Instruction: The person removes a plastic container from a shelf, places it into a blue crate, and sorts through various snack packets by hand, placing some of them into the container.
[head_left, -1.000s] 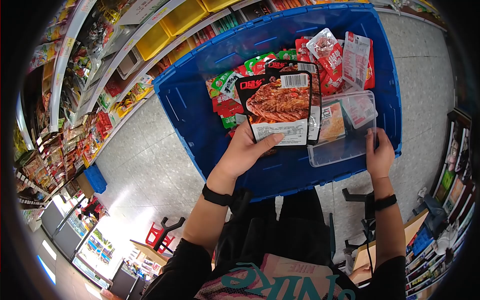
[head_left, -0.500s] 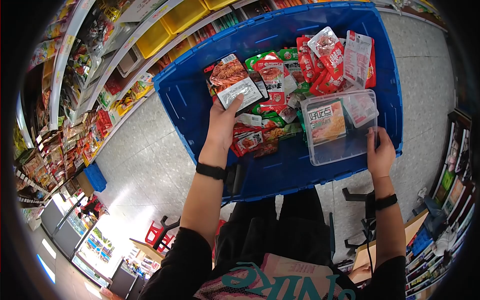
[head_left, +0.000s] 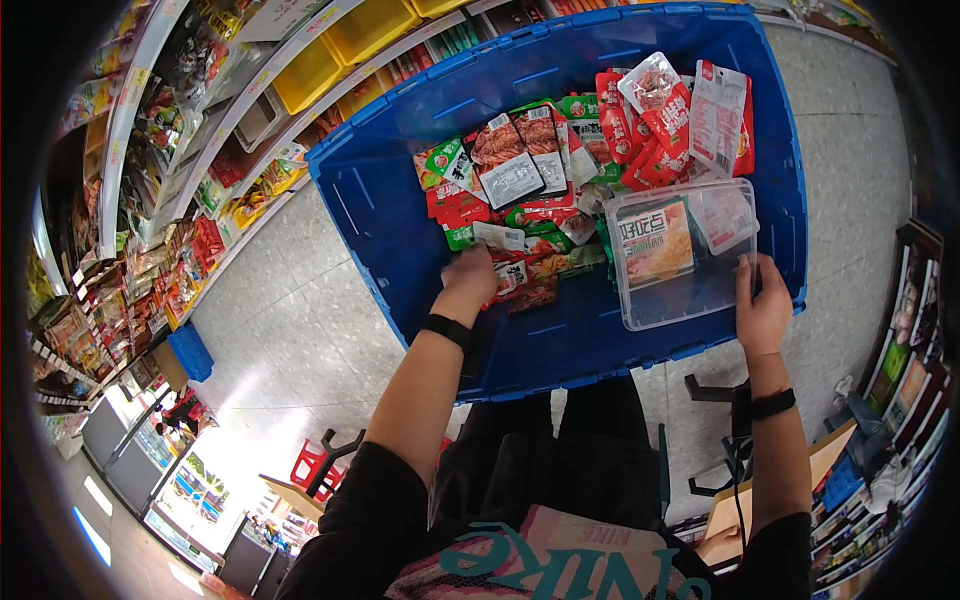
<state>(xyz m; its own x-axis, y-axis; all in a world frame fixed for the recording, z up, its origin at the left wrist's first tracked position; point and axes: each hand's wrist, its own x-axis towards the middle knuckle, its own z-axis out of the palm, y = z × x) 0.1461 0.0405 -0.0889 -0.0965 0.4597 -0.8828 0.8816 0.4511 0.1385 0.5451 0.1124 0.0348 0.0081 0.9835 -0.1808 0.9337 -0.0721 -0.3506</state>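
Observation:
My right hand (head_left: 763, 304) grips the near right edge of a clear plastic box (head_left: 680, 304), with its thumb on the wall. Inside the box are a printed snack pack (head_left: 655, 243) and a white-backed packet (head_left: 724, 216). My left hand (head_left: 470, 274) is curled at the near left edge of the packet pile, by a red packet (head_left: 512, 277); whatever its fingers hold is hidden. Farther up, a black packet (head_left: 508, 160) with a food picture lies on the pile beside a similar one (head_left: 539, 140). Red packets (head_left: 655, 115) are heaped on the right.
A large blue crate (head_left: 375, 165) surrounds the packets, its near rim close to my legs. Shelves with hanging snack bags (head_left: 165, 190) and yellow bins (head_left: 318, 75) run along the left. More shelving (head_left: 900, 370) stands on the right, above a tiled floor (head_left: 280, 270).
My left hand has let go of the black packet, which now lies on the pile, and has moved down toward the near left packets. My right hand stays on the clear box.

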